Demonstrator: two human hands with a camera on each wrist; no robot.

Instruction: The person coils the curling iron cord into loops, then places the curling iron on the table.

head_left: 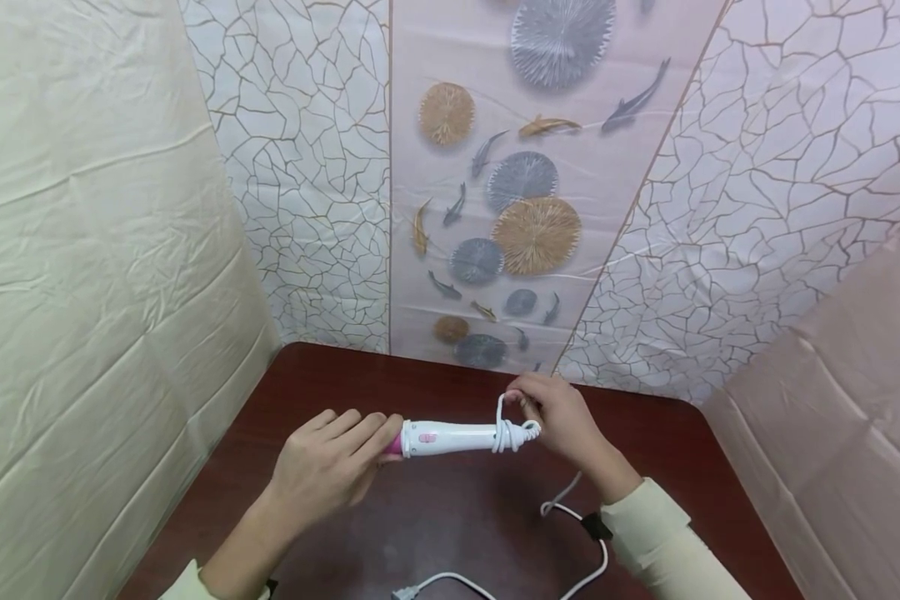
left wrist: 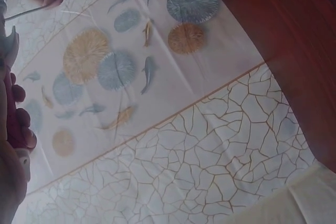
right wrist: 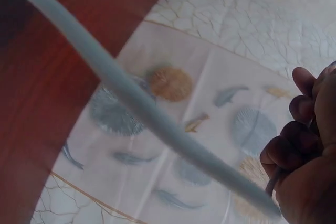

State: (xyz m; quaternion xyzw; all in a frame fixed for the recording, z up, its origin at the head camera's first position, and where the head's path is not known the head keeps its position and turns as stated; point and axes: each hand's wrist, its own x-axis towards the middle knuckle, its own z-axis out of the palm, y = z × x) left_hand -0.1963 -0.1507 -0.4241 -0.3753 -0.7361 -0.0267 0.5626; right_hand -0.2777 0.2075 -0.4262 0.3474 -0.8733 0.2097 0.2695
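A hair styling iron [head_left: 450,438] with a white handle, a small pink switch and a pink barrel is held level above the table. My left hand [head_left: 333,458] grips its pink barrel, which also shows at the left edge of the left wrist view as a dark pink barrel [left wrist: 14,121]. Loops of white power cord [head_left: 504,436] go round the handle's tail end. There my right hand [head_left: 558,417] pinches the cord between thumb and fingers. In the right wrist view the cord [right wrist: 136,98] crosses close to the camera, and my right hand's curled fingers [right wrist: 291,148] show at the right.
Under the hands lies a dark red-brown table [head_left: 420,517]. The cord's loose length [head_left: 588,575] trails across it to a plug [head_left: 405,593] near the front. Patterned sheeting [head_left: 307,167] hangs behind the table, with plain cloth walls [head_left: 105,292] at both sides.
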